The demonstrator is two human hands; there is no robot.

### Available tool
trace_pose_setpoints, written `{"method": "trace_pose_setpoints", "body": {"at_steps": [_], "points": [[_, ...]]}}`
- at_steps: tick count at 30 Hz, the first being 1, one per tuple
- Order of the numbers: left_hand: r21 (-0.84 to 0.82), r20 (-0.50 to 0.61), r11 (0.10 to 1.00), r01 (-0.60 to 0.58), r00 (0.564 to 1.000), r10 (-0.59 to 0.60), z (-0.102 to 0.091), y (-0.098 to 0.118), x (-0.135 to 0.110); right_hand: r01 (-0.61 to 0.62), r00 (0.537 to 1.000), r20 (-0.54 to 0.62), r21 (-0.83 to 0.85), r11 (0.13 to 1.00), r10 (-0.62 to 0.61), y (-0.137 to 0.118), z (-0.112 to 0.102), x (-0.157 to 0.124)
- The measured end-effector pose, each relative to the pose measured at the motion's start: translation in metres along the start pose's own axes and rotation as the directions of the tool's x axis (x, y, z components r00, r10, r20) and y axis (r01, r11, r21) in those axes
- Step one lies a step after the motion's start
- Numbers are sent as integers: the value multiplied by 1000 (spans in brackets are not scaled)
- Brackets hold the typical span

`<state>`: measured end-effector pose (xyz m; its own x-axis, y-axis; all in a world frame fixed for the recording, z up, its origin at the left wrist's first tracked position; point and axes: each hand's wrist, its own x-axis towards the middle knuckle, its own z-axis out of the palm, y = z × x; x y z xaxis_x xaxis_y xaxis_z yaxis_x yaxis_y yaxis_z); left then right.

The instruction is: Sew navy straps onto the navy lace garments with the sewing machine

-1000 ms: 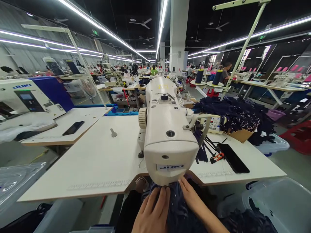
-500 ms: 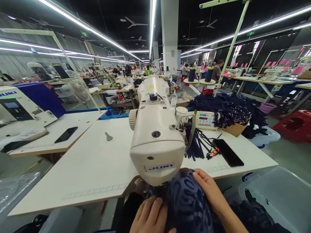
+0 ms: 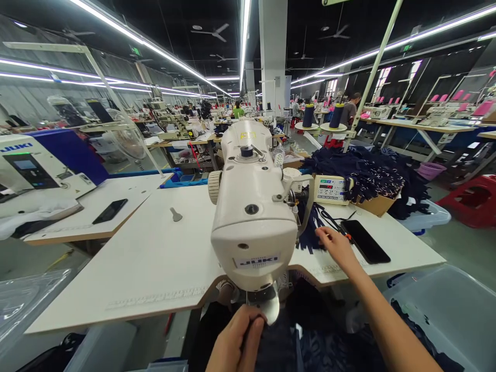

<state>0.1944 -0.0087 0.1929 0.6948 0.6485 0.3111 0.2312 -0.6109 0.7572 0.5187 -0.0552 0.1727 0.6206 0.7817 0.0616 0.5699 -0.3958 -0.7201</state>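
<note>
Our left hand [image 3: 234, 341] is closed at the near end of the white JUKI sewing machine [image 3: 253, 206], thumb and forefinger pinched together on the edge of the navy patterned fabric [image 3: 277, 346]. That fabric spreads below the machine head, between our left hand and our right forearm. The fingertips are right at the rounded metal plate [image 3: 273, 307], which juts toward us from under the head.

Our right hand [image 3: 339, 249] is out over the white table [image 3: 166, 263], to the right of the machine, its fingers bent at the loose bunch of navy fabric strips [image 3: 308, 237]. They overlap the strips from our angle, but we cannot tell whether they have one gripped. An orange tool [image 3: 348, 236] shows partly behind that hand, with a black smartphone [image 3: 366, 242] just beside it.

Farther back on the same side we see a control box [image 3: 330, 189] with a red display, and next to it a heap of navy pieces [image 3: 360, 170] over a cardboard box [image 3: 382, 204]. A grey, flat-ended metal piece [image 3: 176, 215] lies to the left of the machine. Below the table's right edge stands a translucent plastic tub [image 3: 457, 315] with dark cloth in it.
</note>
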Motion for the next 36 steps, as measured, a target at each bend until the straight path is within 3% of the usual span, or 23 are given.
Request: {"method": "trace_pose_setpoints", "body": {"at_steps": [2, 5, 8, 11, 14, 18, 21, 25, 29, 36], "points": [[140, -25, 986, -86, 996, 90, 0, -2, 4, -145, 985, -109, -73, 987, 137, 23, -2, 34], [404, -13, 896, -184, 978, 207, 6, -6, 10, -279, 952, -160, -110, 954, 260, 41, 4, 57], [612, -73, 764, -206, 947, 314, 11, -9, 12, -318, 940, -151, -67, 946, 306, 45, 9, 61], [694, -121, 681, -234, 894, 431, 13, -11, 10, -301, 944, -126, 59, 952, 306, 43, 5, 59], [673, -78, 667, -320, 866, 493, 16, -11, 6, -244, 962, -60, 262, 934, 268, 35, -3, 46], [652, -144, 702, -286, 863, 485, 23, -5, 1, -154, 988, 104, 565, 810, 115, 8, 6, 2], [567, -137, 764, -306, 880, 455, 25, 0, -3, -195, 968, 248, 680, 707, 28, -21, 28, -43], [464, -100, 824, -325, 905, 413, 15, 5, -5, -260, 917, 393, 716, 648, -67, -52, 56, -86], [413, -30, 833, -368, 909, 416, 2, 3, -4, -159, 934, 339, 679, 716, -113, -61, 72, -96], [351, -33, 876, -332, 930, 366, -1, -7, -6, -31, 974, 204, 544, 839, -96, -56, 84, -98]]}}
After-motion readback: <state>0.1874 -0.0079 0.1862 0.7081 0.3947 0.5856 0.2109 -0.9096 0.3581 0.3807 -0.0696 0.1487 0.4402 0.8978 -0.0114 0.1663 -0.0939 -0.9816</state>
